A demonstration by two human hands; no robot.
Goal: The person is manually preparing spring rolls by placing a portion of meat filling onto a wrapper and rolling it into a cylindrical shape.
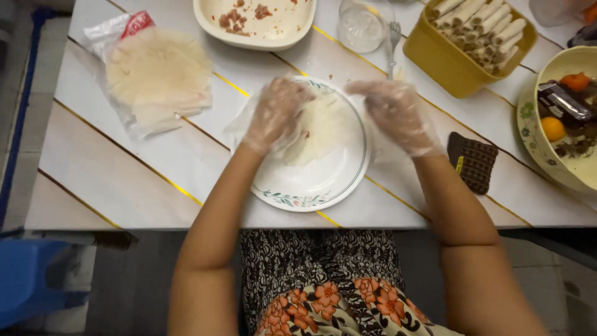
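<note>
Your gloved left hand (277, 112) presses open-fingered on the wrapper (320, 127) on the white plate (323, 180), your right hand (395, 115) hovering open at its three o'clock edge.

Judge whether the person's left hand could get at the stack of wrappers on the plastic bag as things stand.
Probably yes: the left hand rests on the plate, and only bare table lies between it and the stack of wrappers.

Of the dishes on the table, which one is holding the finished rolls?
The yellow rectangular container at the top right; it is packed with rolled wrappers. The cream dish holds only filling scraps, and the white plate one flat wrapper.
</note>
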